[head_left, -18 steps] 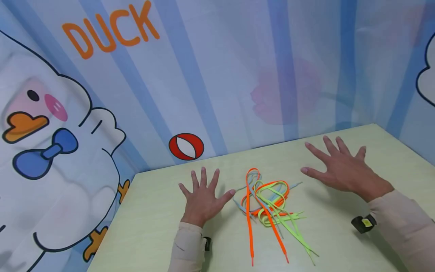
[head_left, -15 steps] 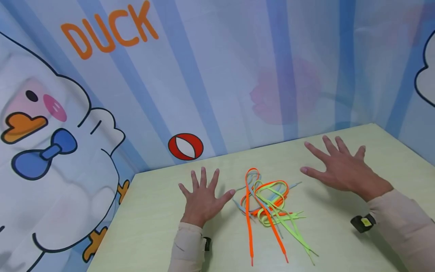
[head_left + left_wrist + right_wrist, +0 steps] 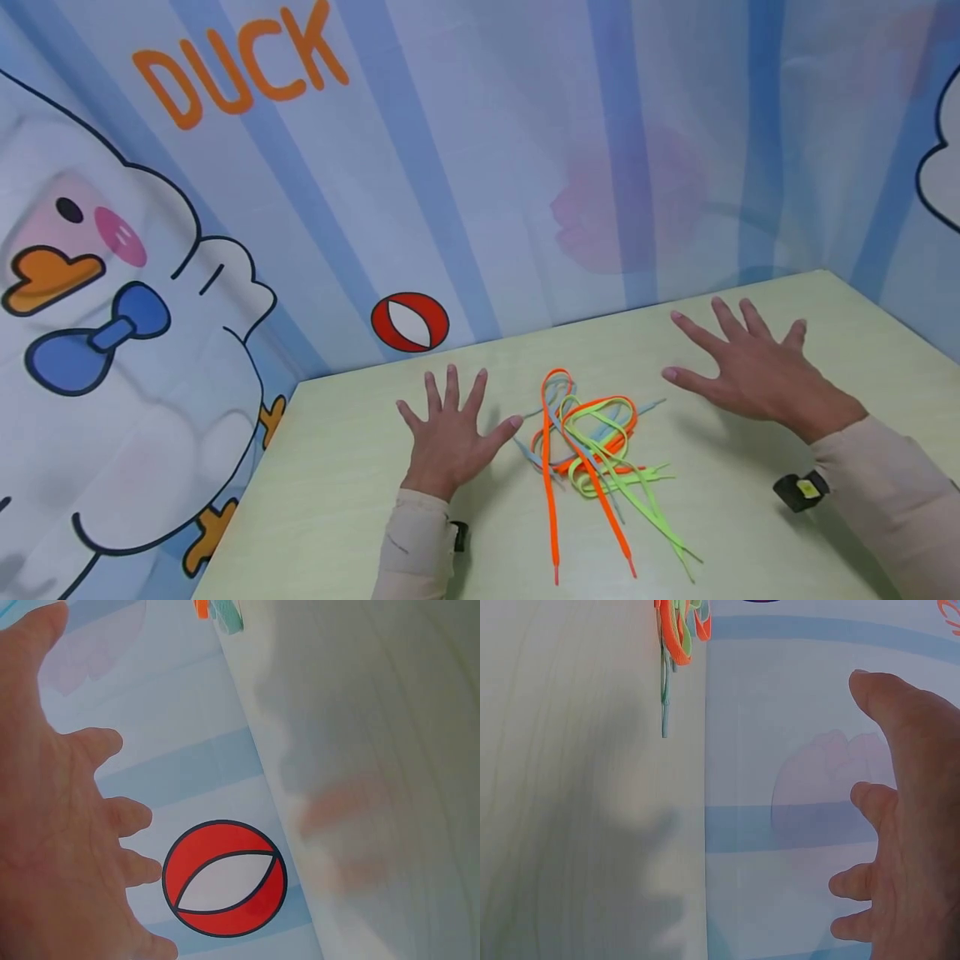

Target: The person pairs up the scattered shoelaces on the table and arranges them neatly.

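A loose tangle of flat shoelaces lies on the table between my hands. An orange shoelace (image 3: 550, 500) runs two tipped ends toward the near side. Mixed in with it are a yellow-green shoelace (image 3: 647, 508) and a grey-blue shoelace (image 3: 526, 451). To the left of the tangle my left hand (image 3: 448, 450) hovers with fingers spread, palm down, holding nothing. My right hand (image 3: 757, 371) is spread above the table to the right, also holding nothing. Both wrist views show a gap between palm and table, with the hand's shadow below.
The pale wooden table (image 3: 330, 500) meets a blue striped backdrop (image 3: 495, 167) along its back edge. Printed on that cloth are a white duck, the word DUCK and a red ball (image 3: 410, 322). Dark wrist cameras sit under both sleeves.
My left hand has shifted very slightly up and to the right. The right hand and the shoelaces stay where they were.
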